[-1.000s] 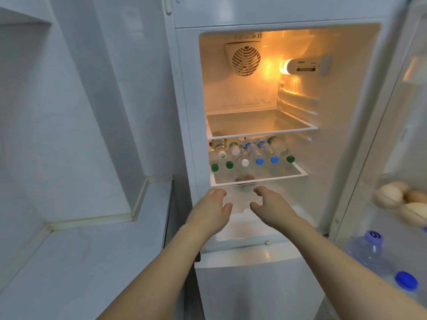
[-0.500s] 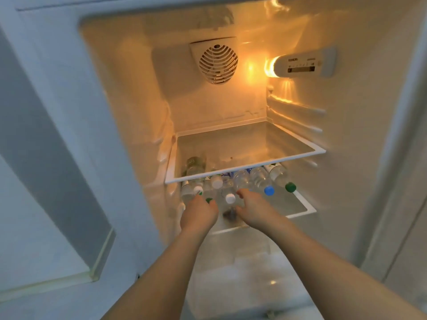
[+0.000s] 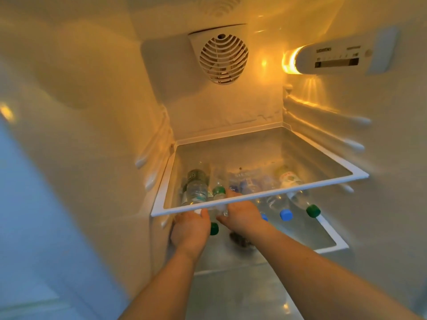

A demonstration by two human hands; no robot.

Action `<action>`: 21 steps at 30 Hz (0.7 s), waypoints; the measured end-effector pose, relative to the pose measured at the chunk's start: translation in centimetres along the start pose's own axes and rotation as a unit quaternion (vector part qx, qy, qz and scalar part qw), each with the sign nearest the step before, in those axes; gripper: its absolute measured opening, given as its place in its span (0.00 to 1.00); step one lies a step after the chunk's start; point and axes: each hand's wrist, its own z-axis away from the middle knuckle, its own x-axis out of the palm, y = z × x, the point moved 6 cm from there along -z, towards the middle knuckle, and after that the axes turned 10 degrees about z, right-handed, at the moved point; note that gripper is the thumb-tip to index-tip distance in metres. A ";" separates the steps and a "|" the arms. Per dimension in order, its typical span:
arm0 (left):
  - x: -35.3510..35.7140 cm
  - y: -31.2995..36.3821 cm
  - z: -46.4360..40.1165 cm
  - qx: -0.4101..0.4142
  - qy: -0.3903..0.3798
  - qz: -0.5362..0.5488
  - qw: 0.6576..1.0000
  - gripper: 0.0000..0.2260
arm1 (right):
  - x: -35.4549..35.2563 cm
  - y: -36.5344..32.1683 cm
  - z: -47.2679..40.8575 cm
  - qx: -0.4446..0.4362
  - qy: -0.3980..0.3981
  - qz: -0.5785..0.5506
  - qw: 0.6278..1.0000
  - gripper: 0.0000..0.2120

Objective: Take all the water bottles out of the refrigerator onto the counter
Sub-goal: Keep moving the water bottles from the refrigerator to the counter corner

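Several clear water bottles lie on their sides on the lower fridge shelf (image 3: 332, 247), caps toward me, partly seen through the glass upper shelf (image 3: 254, 197). At the right lie a blue-capped bottle (image 3: 286, 214) and a green-capped bottle (image 3: 313, 210). My left hand (image 3: 189, 232) curls around a bottle at the left end of the row, whose green cap (image 3: 213, 228) sticks out beside my fingers. My right hand (image 3: 242, 215) wraps over a clear bottle (image 3: 219, 209) in the middle, fingertips under the upper shelf. The bottles beneath my hands are mostly hidden.
The upper shelf's white front rim hangs just above my knuckles. A fan vent (image 3: 223, 58) sits on the back wall and a lit control panel (image 3: 335, 58) on the right wall. A dark spot (image 3: 240, 239) marks the lower shelf. Fridge walls close in on both sides.
My head has moved in close to the fridge; the counter and door are out of sight. Both hands have gone from open in front of the shelf to closing on bottles.
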 end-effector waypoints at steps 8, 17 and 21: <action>1.0 0.1 -0.2 -0.036 -0.024 0.029 0.999 0.21 | 0.1 -0.3 -0.5 0.058 0.053 -0.090 0.993 0.22; 0.3 -0.8 1.4 -0.019 -0.003 0.076 0.997 0.23 | -1.4 2.8 1.6 0.143 0.111 -0.151 0.972 0.22; 0.3 -1.1 2.3 -0.003 0.003 0.087 0.996 0.23 | -1.5 2.9 1.8 0.146 0.101 -0.143 0.974 0.25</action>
